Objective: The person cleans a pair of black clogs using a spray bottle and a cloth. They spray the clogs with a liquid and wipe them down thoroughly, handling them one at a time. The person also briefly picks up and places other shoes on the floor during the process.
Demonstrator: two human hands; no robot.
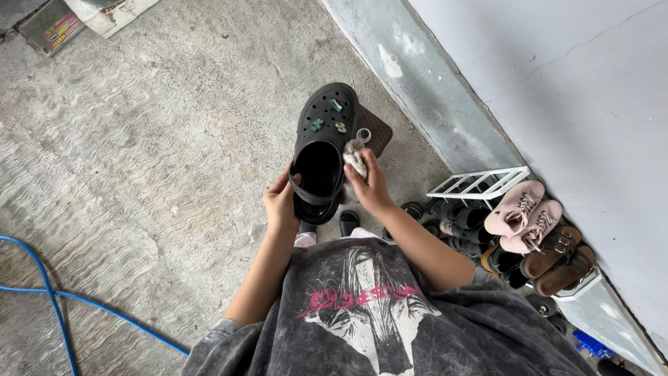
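— Why is the black clog (321, 150) up at frame centre?
— The left hand (280, 203) clamps its heel, steadying it, so the right hand (369, 186), closed round a grubby cloth (355, 157), reaches its side.

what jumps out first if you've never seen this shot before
At the centre, a black clog with small charms on its toe is held up by the left hand at its heel, while the right hand presses a pale cloth against its side. Lower right, a white shoe rack by the wall holds pink sneakers and brown sandals; a blue hose crosses the concrete floor lower left.
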